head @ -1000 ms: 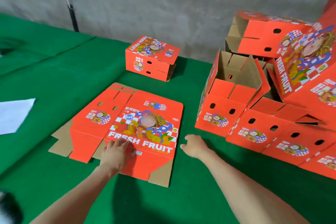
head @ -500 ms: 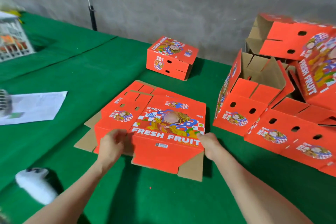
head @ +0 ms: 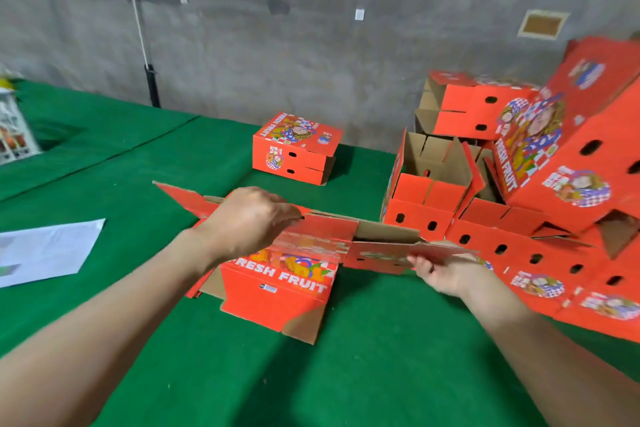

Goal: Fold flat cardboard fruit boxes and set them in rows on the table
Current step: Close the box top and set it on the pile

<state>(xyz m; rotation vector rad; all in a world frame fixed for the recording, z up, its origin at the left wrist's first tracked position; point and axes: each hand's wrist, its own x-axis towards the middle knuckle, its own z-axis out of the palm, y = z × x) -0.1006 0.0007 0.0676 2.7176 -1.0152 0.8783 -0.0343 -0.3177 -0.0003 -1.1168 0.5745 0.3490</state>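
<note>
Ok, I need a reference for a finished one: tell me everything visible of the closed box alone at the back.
The closed box is orange-red printed cardboard, lid shut, with a cartoon figure and FRESH FRUIT lettering on top. Its near side shows a round picture badge, two dark oval holes and a horizontal seam. It sits level on the green table cover, touching nothing else.

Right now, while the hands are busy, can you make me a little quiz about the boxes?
1. True or false: the left hand and the right hand both hold the unfolded box.
2. The table cover is: A green, B blue, C yellow?
3. Fill in: the unfolded box reads "FRESH ____".
Key: 1 true; 2 A; 3 FRUIT.
</note>
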